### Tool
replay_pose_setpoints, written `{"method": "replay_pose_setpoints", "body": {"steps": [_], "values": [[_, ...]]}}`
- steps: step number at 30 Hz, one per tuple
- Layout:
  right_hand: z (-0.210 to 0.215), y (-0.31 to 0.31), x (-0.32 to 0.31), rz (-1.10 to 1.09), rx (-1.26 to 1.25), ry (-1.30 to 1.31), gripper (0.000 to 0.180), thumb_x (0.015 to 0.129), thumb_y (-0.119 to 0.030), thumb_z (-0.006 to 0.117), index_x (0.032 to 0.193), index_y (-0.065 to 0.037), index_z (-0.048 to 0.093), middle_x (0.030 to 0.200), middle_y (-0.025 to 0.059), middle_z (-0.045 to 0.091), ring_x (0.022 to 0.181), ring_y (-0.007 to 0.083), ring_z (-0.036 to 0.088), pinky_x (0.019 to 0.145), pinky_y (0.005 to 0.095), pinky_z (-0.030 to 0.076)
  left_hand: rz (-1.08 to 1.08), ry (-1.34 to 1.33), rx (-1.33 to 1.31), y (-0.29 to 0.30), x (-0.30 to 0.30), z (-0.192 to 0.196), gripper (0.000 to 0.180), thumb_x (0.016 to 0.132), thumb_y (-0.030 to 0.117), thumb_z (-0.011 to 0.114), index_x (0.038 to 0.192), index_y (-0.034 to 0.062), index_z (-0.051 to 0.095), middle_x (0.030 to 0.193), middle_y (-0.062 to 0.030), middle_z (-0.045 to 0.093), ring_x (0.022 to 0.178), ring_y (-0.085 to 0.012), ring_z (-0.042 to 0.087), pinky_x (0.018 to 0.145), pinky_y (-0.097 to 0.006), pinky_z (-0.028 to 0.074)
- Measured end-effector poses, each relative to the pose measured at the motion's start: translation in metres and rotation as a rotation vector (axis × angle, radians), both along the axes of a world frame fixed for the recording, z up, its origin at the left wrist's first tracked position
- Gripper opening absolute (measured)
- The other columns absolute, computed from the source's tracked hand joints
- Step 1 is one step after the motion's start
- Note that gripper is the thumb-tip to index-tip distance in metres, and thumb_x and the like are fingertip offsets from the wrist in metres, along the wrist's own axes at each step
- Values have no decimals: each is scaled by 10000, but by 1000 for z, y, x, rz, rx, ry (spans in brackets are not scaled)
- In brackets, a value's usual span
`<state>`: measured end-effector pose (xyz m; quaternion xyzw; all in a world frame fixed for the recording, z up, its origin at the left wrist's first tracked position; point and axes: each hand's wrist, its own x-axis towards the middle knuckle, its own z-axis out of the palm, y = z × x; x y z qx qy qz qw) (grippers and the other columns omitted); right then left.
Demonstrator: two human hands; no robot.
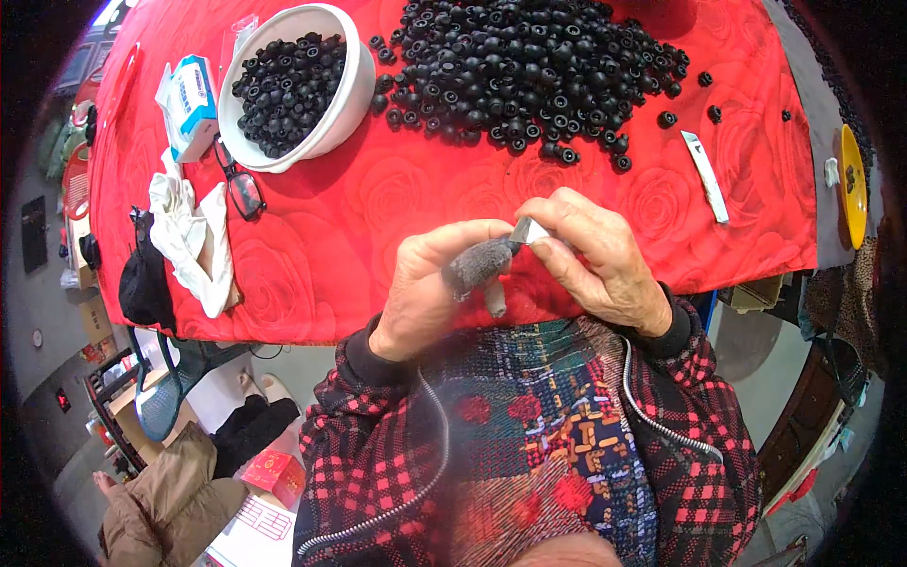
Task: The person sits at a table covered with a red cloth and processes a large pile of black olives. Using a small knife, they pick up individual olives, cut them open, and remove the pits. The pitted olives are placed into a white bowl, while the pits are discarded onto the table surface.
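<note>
My left hand [420, 283] is closed near the table's front edge, with a dark grey fuzzy finger cover [477, 268] on one finger. A small dark piece [515, 244] shows at its fingertips, mostly hidden. Between the thumb and forefinger of my right hand [595, 260] is a short silvery blade-like piece [530, 231], its tip touching or nearly touching the dark piece. Beyond both hands lies a large heap of small round black plastic caps [529, 71], each with a hole. More black caps [291, 94] partly fill a tilted-looking white bowl [354, 104] at the far left.
Red rose-patterned cloth [397, 194] covers the table. Left of the bowl are a blue and white box [192, 109], eyeglasses [244, 189] and white gloves [194, 241]. A silvery strip [705, 177] and several stray caps lie at right. A yellow dish [853, 187] stands further right.
</note>
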<state>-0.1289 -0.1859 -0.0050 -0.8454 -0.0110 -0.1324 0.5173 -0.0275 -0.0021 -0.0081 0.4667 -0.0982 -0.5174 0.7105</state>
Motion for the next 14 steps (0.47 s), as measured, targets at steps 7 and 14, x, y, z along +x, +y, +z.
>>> {"method": "replay_pose_setpoints", "body": {"steps": [7, 14], "values": [[-7, -4, 1, 48, 57, -24, 232, 827, -55, 618, 1041, 22, 575, 800, 159, 550, 689, 326, 570, 585, 388, 454, -24, 80, 23, 1, -1, 0, 244, 934, 97, 554, 1143, -13, 615, 874, -73, 639, 638, -145, 607, 565, -258, 498], [-13, -7, 3, 78, 67, -36, 214, 842, -67, 611, 1034, 20, 577, 816, 162, 563, 704, 331, 577, 597, 389, 462, -38, 278, -47, 0, 0, -8, 268, 939, 136, 564, 1164, -1, 607, 921, -95, 625, 659, -162, 607, 565, -279, 511]]}}
